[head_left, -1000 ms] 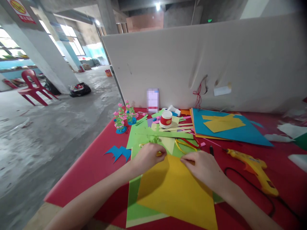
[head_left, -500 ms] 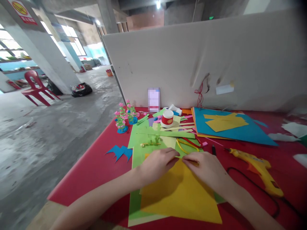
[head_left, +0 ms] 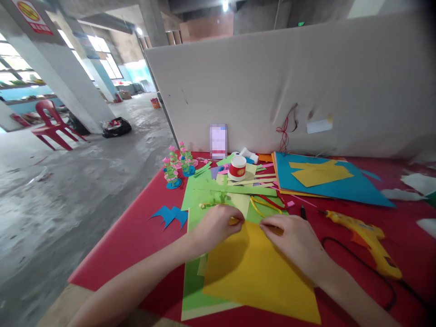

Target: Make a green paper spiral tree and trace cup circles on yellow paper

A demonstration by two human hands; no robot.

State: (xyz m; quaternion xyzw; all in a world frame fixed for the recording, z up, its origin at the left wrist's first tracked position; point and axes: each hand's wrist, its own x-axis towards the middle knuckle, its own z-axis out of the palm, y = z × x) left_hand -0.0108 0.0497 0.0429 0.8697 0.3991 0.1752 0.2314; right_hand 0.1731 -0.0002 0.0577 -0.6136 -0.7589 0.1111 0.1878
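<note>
A large yellow sheet of paper (head_left: 262, 272) lies in front of me over green paper sheets (head_left: 197, 290). My left hand (head_left: 220, 227) pinches its far edge, thumb and fingers pressed together. A short way to the right, my right hand (head_left: 286, 234) pinches the same edge. Just beyond the hands are scissors with red and yellow handles (head_left: 265, 206), and a curled green paper strip (head_left: 218, 198) rests left of them.
A yellow glue gun (head_left: 368, 240) with a black cord lies at right. Behind are a paper cup (head_left: 237, 168), a stack of blue paper (head_left: 340, 186) and a phone (head_left: 218, 141). Blue paper cut-outs (head_left: 170, 215) and small paper towers (head_left: 172, 175) are at left.
My left hand has shifted left along the far edge, so the hands are farther apart. The yellow sheet has moved slightly right and toward me.
</note>
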